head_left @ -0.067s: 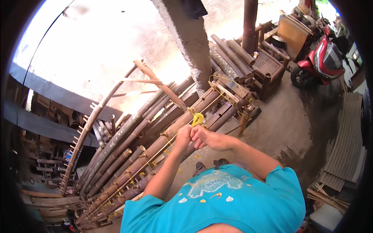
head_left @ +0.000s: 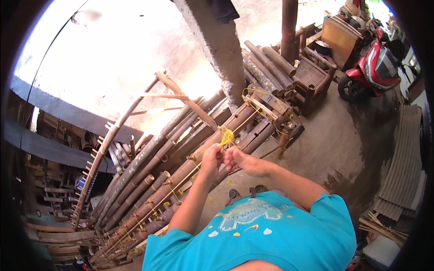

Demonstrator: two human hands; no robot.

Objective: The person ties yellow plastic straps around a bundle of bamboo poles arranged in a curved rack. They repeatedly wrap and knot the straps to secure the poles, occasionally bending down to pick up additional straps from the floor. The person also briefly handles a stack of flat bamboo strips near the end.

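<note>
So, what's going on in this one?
A person's left hand and right hand are close together, fingers curled, just below a yellow cord bundle at a bamboo pole. Whether either hand grips a strand is too small to tell. A red scooter stands off to the right.

There are two hands, one left hand (head_left: 211, 161) and one right hand (head_left: 243, 162), and one bunch of yellow cord (head_left: 227, 137). The long bamboo poles (head_left: 160, 194) are more than six, but their exact number I cannot tell. Of the cut bamboo pieces (head_left: 278, 61) in the upper right, I count at least four. I see one curved pole (head_left: 118, 123) with more than five pegs, one concrete pillar (head_left: 214, 45), one upright post (head_left: 289, 31), one red motorbike (head_left: 373, 70), one blue shirt (head_left: 271, 226) and two sandals (head_left: 233, 195).
</note>
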